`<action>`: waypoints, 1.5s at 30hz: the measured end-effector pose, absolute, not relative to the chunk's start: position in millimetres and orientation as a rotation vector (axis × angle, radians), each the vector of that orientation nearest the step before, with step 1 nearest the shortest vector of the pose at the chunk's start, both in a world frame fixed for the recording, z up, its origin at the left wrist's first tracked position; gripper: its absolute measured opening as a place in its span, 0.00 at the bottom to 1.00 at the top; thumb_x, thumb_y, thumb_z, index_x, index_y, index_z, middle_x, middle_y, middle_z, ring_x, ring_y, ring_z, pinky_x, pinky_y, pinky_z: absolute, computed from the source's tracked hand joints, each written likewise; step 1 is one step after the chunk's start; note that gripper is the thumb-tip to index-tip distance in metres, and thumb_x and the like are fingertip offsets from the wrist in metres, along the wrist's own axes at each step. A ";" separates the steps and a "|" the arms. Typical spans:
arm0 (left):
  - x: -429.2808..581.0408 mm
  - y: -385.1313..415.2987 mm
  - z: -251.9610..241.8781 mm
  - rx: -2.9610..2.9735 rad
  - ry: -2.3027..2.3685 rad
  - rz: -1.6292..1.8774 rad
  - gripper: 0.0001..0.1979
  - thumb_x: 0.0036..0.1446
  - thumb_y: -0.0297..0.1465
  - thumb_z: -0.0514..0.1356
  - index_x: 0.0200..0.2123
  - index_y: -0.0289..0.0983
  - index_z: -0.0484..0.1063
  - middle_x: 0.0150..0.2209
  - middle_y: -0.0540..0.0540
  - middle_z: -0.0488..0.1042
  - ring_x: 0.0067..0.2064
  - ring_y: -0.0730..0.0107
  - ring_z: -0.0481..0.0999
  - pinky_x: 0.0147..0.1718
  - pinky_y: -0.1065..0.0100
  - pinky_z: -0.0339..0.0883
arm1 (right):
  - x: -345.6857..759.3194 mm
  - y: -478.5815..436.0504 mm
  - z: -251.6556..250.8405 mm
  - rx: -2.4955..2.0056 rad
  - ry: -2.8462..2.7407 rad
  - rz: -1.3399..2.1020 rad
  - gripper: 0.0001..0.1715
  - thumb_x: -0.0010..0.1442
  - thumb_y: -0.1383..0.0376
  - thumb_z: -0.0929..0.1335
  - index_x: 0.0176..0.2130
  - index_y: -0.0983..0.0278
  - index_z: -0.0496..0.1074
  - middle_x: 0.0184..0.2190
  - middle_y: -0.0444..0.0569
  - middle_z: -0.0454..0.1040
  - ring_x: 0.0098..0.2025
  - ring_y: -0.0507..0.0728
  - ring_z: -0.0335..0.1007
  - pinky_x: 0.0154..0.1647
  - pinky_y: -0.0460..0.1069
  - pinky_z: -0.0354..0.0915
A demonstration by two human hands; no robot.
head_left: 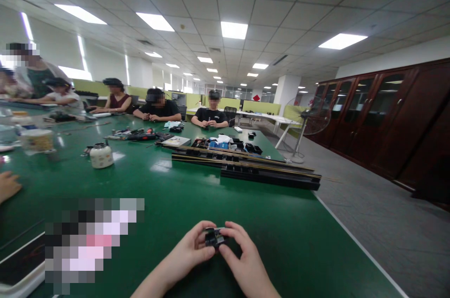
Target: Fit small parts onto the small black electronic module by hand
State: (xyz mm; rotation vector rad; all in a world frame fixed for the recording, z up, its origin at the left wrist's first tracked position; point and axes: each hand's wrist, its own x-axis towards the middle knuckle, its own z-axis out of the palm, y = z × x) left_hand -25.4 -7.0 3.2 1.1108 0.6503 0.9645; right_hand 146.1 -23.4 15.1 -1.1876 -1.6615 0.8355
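Both my hands meet low in the middle of the view over the green table [176, 195]. My left hand [191, 249] and my right hand [241, 253] pinch a small black part [214, 237] between thumbs and fingertips, one hand at each end. The part is dark, boxy and a few centimetres long; its details are too small to make out. It is held just above the table top.
Long black rails [246, 167] lie across the table ahead. A small white jar [101, 155] stands to the left, a phone [21, 265] lies at the near left edge, another person's hand [7, 185] rests at far left. Several seated people work at the far end. Grey floor lies to the right.
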 end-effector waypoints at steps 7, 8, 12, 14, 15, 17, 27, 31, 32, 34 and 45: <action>-25.6 -6.9 4.1 1.136 0.633 0.928 0.22 0.40 0.31 0.67 0.41 0.41 0.64 0.39 0.46 0.73 0.44 0.64 0.71 0.46 0.62 0.58 | 146.7 -23.1 16.1 -1.198 -1.683 0.853 0.11 0.50 0.65 0.68 0.36 0.58 0.74 0.47 0.51 0.70 0.52 0.61 0.62 0.55 0.57 0.55; -25.6 -7.0 4.2 1.135 0.627 0.929 0.22 0.40 0.31 0.66 0.41 0.41 0.64 0.39 0.46 0.73 0.45 0.63 0.71 0.46 0.62 0.58 | 146.6 -23.1 16.1 -1.200 -1.685 0.853 0.10 0.50 0.65 0.68 0.36 0.58 0.74 0.47 0.51 0.70 0.52 0.61 0.62 0.55 0.57 0.55; -25.1 -7.7 4.0 1.127 0.617 0.940 0.20 0.42 0.30 0.65 0.40 0.40 0.64 0.39 0.47 0.73 0.44 0.65 0.71 0.45 0.63 0.59 | 145.9 -22.9 15.7 -1.196 -1.675 0.855 0.09 0.49 0.65 0.68 0.35 0.59 0.74 0.46 0.51 0.71 0.52 0.61 0.63 0.54 0.57 0.55; -24.9 -8.4 4.2 1.130 0.623 0.940 0.19 0.44 0.30 0.65 0.40 0.40 0.64 0.38 0.47 0.73 0.42 0.67 0.71 0.43 0.64 0.60 | 145.7 -22.3 15.2 -1.194 -1.650 0.856 0.08 0.50 0.64 0.68 0.34 0.59 0.74 0.46 0.51 0.71 0.52 0.61 0.63 0.54 0.57 0.56; -24.8 -8.8 4.6 1.131 0.626 0.937 0.19 0.44 0.30 0.65 0.40 0.40 0.63 0.38 0.47 0.72 0.40 0.68 0.72 0.42 0.65 0.60 | 145.8 -21.7 14.9 -1.193 -1.630 0.852 0.08 0.50 0.64 0.68 0.34 0.60 0.74 0.46 0.51 0.71 0.52 0.61 0.63 0.54 0.57 0.56; -24.7 -9.3 5.5 1.136 0.640 0.934 0.20 0.44 0.30 0.65 0.41 0.40 0.63 0.38 0.47 0.73 0.38 0.69 0.72 0.40 0.66 0.60 | 146.9 -19.8 13.9 -1.188 -1.583 0.842 0.09 0.51 0.63 0.67 0.34 0.61 0.73 0.46 0.51 0.71 0.52 0.61 0.63 0.54 0.56 0.56; -23.9 -10.0 7.9 1.149 0.704 0.926 0.23 0.40 0.33 0.66 0.40 0.40 0.62 0.39 0.46 0.73 0.39 0.67 0.72 0.39 0.67 0.59 | 155.5 -5.8 1.0 -1.192 -1.302 0.846 0.19 0.50 0.56 0.67 0.40 0.64 0.71 0.39 0.52 0.75 0.43 0.60 0.70 0.48 0.53 0.63; -24.3 -8.1 4.8 1.153 0.687 0.944 0.22 0.41 0.33 0.66 0.40 0.39 0.62 0.41 0.46 0.73 0.41 0.66 0.71 0.42 0.65 0.59 | 159.2 -1.9 -2.2 -1.201 -1.188 0.759 0.21 0.50 0.56 0.67 0.42 0.64 0.69 0.40 0.52 0.75 0.43 0.59 0.70 0.47 0.53 0.63; -24.5 -7.5 4.3 1.163 0.676 0.939 0.21 0.42 0.34 0.65 0.40 0.39 0.62 0.41 0.46 0.73 0.41 0.66 0.71 0.42 0.64 0.59 | 160.9 -1.6 -1.9 -1.216 -1.175 0.725 0.21 0.50 0.56 0.67 0.43 0.64 0.69 0.40 0.52 0.75 0.43 0.59 0.70 0.47 0.53 0.63; -25.1 -6.8 4.1 1.174 0.682 0.935 0.20 0.43 0.34 0.64 0.40 0.39 0.62 0.41 0.45 0.73 0.39 0.67 0.71 0.41 0.64 0.59 | 164.4 -1.8 -0.1 -1.257 -1.163 0.661 0.21 0.51 0.56 0.66 0.44 0.64 0.68 0.40 0.52 0.74 0.43 0.59 0.69 0.46 0.53 0.63; -26.4 -6.7 5.0 1.178 0.692 0.932 0.21 0.44 0.36 0.64 0.41 0.38 0.61 0.40 0.45 0.73 0.36 0.70 0.71 0.40 0.65 0.59 | 171.2 -4.3 3.9 -1.391 -1.130 0.469 0.24 0.52 0.53 0.64 0.46 0.63 0.66 0.44 0.53 0.70 0.45 0.60 0.66 0.47 0.54 0.61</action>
